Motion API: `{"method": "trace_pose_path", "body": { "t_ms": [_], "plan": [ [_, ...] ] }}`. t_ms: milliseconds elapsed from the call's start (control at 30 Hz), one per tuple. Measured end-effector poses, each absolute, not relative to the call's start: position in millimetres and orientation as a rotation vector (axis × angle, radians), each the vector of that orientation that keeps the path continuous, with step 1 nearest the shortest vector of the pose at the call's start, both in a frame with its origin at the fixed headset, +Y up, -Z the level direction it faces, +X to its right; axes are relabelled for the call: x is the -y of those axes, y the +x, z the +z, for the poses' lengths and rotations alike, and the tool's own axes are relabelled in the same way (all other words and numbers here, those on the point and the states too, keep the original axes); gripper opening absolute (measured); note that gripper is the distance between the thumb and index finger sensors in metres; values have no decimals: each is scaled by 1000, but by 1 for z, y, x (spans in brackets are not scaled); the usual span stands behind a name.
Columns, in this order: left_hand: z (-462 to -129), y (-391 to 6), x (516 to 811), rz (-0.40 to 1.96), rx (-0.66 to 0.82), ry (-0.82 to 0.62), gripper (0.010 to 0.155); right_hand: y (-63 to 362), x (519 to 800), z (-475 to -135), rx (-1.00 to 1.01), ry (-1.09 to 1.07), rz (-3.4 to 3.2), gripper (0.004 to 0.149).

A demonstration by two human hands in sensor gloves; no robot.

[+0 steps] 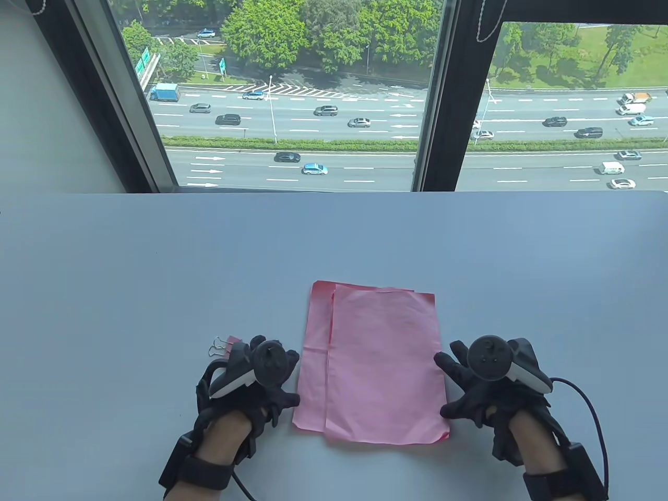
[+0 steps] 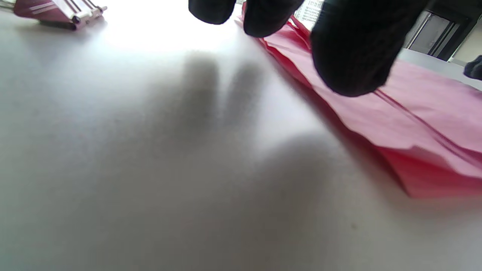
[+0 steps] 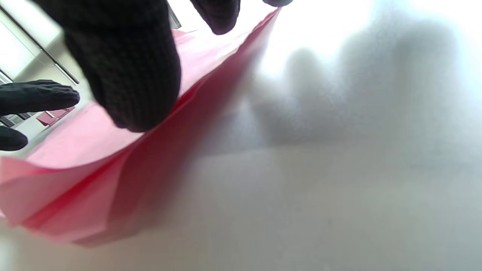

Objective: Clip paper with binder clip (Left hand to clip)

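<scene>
Two pink papers [image 1: 381,365] are being kept flat near the table's [image 1: 130,271] front edge, one overlapping the other. One clip [image 1: 222,347] is lying beside the left hand [image 1: 255,381]. Both hands, the right hand [image 1: 480,383] too, are spread apart, gripping nothing.

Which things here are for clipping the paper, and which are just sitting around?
For the job:
- pink paper sheets
- binder clip, on the table beside the left hand
- right hand, at the paper's right edge

Just around:
- table
- window with the road outside
</scene>
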State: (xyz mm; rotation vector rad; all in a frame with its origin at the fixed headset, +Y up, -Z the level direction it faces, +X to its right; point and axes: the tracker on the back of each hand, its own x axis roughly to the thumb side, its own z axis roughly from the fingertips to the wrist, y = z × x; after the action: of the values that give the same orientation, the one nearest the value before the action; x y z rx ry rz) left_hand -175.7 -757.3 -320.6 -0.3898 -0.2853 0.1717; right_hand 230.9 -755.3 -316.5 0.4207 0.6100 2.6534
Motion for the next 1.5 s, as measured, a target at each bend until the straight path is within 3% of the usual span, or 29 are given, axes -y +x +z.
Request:
{"method": "trace_pose_path", "body": {
  "t_ms": [67,133,233,633,867,1200,1400,1500],
  "plan": [
    [-321,-173,760,166,291,-405,87,225,758,-317,-598,444,2667,92],
    [-320,-170,764,141,305,-442,80,221,758,-318,-601,435,2723,91],
    [-320,-169,763,142,305,-413,77,216,764,-318,-672,412,2722,89],
    [-318,-162,762,174,352,-413,68,206,767,-318,-640,426,2705,88],
    [-319,-174,755,173,306,-388,63,224,754,-319,-590,356,2671,87],
    [-318,-161,764,174,349,-437,68,217,764,-319,-655,366,2631,85],
    [-317,-162,755,200,364,-301,72,218,750,-316,-402,364,2635,76],
    [-313,-153,751,250,439,-249,74,206,747,-312,-380,442,2602,83]
  ]
}}
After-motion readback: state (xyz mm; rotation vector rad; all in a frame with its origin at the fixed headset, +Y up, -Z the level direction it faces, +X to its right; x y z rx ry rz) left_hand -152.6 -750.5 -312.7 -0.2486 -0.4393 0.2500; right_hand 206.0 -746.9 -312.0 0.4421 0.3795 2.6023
